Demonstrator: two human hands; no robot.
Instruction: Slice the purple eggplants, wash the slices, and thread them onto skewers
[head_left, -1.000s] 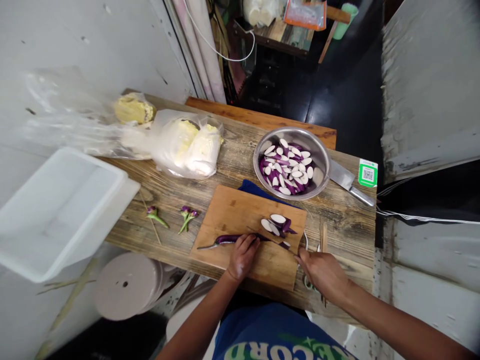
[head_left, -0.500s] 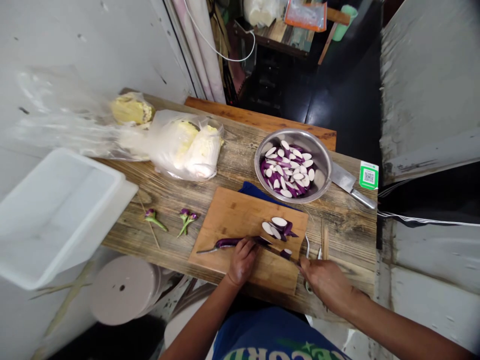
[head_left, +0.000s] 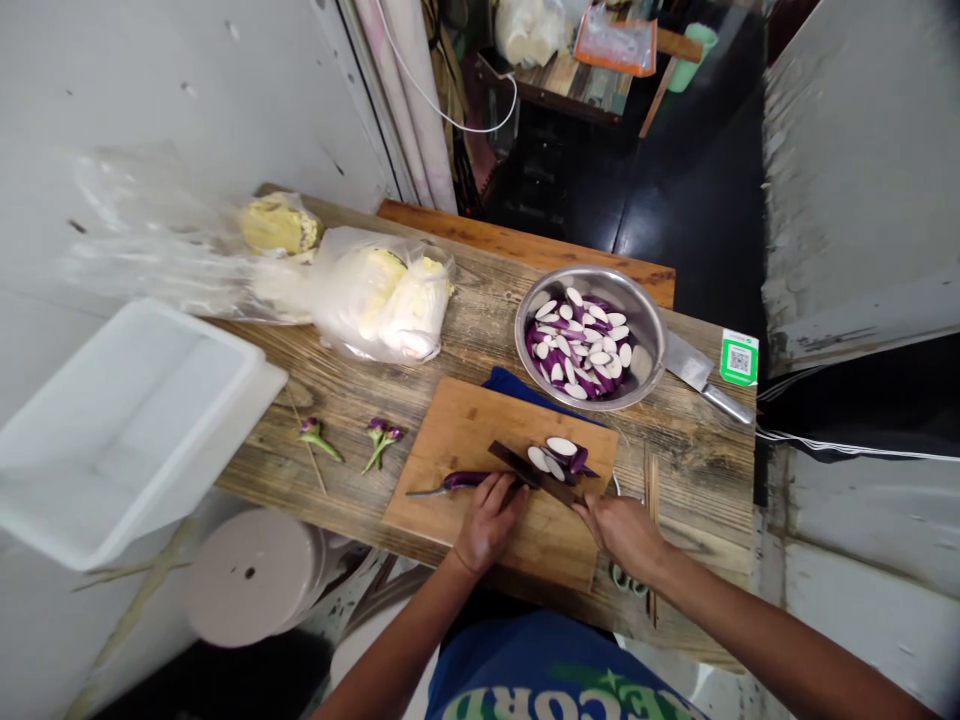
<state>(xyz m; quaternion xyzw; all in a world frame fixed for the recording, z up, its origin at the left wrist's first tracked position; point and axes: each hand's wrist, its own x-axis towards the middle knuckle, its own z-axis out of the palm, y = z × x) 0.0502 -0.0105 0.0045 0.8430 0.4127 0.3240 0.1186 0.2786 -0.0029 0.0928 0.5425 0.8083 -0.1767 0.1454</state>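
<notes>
On the wooden cutting board [head_left: 442, 430], my left hand [head_left: 491, 520] is closed over a long purple eggplant [head_left: 466, 480], whose stem points left. My right hand [head_left: 619, 530] grips a dark-bladed knife [head_left: 534, 474]. Its blade lies slantwise across the board, just beyond the fingers of my left hand and close to the cut end. Several oval eggplant slices [head_left: 559, 458] with white faces lie right behind the blade. Beyond the board, a steel bowl [head_left: 651, 345] holds many more slices.
A cleaver [head_left: 697, 368] rests right of the bowl. Bagged cabbages [head_left: 382, 300] lie at the back left, near a white plastic bin [head_left: 247, 350]. Eggplant stem ends [head_left: 379, 440] sit left of the board; scissors [head_left: 626, 580] and wooden sticks [head_left: 651, 500] lie to its right.
The knife has come up and away from the front of the board, its blade now nearer the slices. My right hand has moved a little left; my left hand still holds the eggplant.
</notes>
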